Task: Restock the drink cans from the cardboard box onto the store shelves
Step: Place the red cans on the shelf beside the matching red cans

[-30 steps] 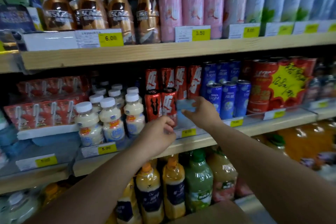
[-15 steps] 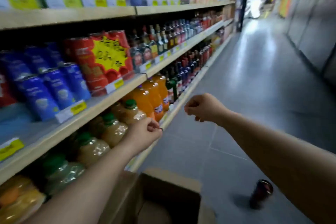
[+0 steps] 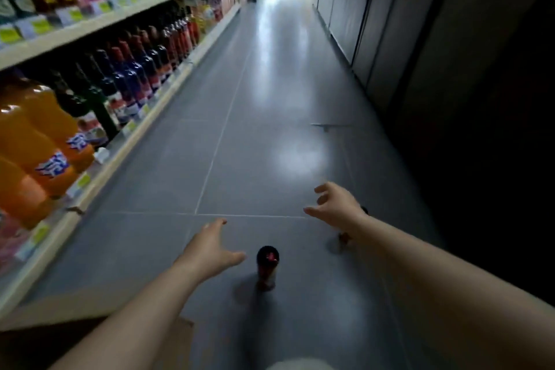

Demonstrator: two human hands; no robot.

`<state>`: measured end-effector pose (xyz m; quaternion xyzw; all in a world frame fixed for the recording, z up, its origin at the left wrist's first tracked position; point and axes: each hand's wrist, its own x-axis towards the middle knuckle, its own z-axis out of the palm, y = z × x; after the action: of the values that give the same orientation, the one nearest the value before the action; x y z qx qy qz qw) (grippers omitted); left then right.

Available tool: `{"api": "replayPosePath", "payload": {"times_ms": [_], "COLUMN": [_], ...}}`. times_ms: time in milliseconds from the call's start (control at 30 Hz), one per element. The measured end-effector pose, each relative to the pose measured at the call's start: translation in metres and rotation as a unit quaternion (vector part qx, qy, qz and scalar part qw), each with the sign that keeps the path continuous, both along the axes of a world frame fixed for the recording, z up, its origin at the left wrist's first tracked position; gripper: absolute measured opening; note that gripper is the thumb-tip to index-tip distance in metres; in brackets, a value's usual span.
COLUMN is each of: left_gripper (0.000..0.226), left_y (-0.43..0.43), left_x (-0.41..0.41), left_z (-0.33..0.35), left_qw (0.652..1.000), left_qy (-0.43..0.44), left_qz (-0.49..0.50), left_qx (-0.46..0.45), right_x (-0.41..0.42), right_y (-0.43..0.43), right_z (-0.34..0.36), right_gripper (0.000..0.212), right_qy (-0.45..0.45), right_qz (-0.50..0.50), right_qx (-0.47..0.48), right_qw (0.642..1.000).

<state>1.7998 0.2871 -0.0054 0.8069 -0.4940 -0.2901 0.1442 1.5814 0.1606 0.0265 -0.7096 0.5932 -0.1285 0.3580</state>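
Here, left hand and right hand spread beside 1 can on floor.

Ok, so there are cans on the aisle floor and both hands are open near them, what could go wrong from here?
The can stands upright, alone on the smooth floor, close by the open left hand. A sideways brush could tip it and send it rolling. A second can is mostly hidden under the right hand and wrist, so a grab there would be partly blind and might fumble it.
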Motion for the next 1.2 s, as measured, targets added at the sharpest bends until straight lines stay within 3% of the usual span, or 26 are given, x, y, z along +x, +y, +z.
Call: {"api": "replayPosePath", "payload": {"times_ms": [233, 533, 633, 700, 900, 1200], "left_gripper": [0.111, 0.087, 0.060, 0.046, 0.047, 0.049], "left_y": [-0.051, -0.079, -0.083, -0.084, -0.088, -0.061], "left_x": [-0.061, -0.078, -0.072, -0.068, -0.056, 0.002], "left_z": [-0.090, -0.135, -0.141, -0.144, -0.130, -0.017], "left_qw": [0.997, 0.994, 0.992, 0.993, 0.996, 0.996], "left_qy": [0.029, -0.003, -0.033, -0.038, -0.034, -0.006], "left_qz": [-0.023, -0.041, -0.027, -0.017, 0.012, 0.065], "left_qx": [0.067, 0.102, 0.116, 0.113, 0.078, -0.057], "right_x": [-0.093, -0.112, -0.105, -0.097, -0.083, -0.007], "right_y": [-0.030, -0.076, -0.096, -0.109, -0.117, -0.059], "right_z": [-0.086, -0.156, -0.172, -0.180, -0.189, -0.097], "right_gripper": [0.060, 0.097, 0.108, 0.105, 0.060, 0.061], "right_qy": [0.041, 0.002, -0.003, -0.013, -0.004, -0.052], "right_qz": [-0.122, -0.187, -0.195, -0.186, -0.199, -0.092], "right_qx": [-0.008, 0.021, 0.021, 0.024, -0.003, -0.108], "right_qw": [0.992, 0.982, 0.981, 0.982, 0.980, 0.989]}}
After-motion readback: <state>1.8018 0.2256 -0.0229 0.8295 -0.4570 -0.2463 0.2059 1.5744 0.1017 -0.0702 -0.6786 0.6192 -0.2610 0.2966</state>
